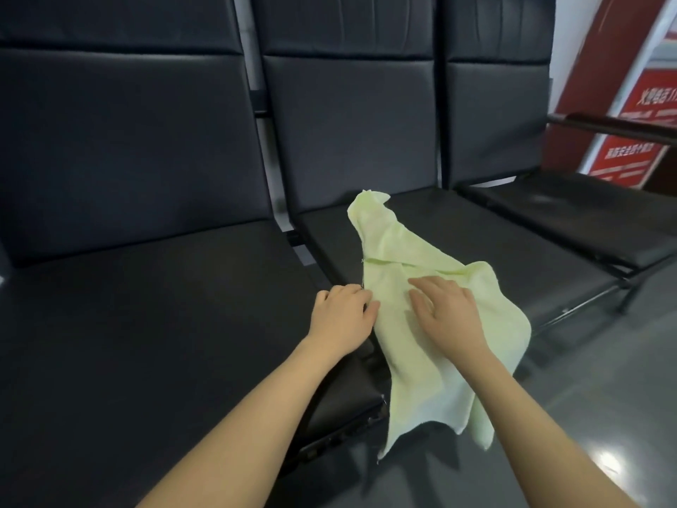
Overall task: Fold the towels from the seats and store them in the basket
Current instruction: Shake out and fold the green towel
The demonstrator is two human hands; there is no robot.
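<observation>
Head view: pale green towel (414, 287) lies rumpled on middle seat (476, 243), near end hanging over front edge twd floor (586, 416). Left hand (342, 315), fingers curled, grips towel's left edge. Right hand (448, 311) lies flat on towel, fingers spread wide. Red sign (630, 130) leans at far right.

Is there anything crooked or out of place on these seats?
Yes. The green towel lies rumpled and askew on the middle seat, and its near end hangs over the seat's front edge. Both hands touch it.
</observation>
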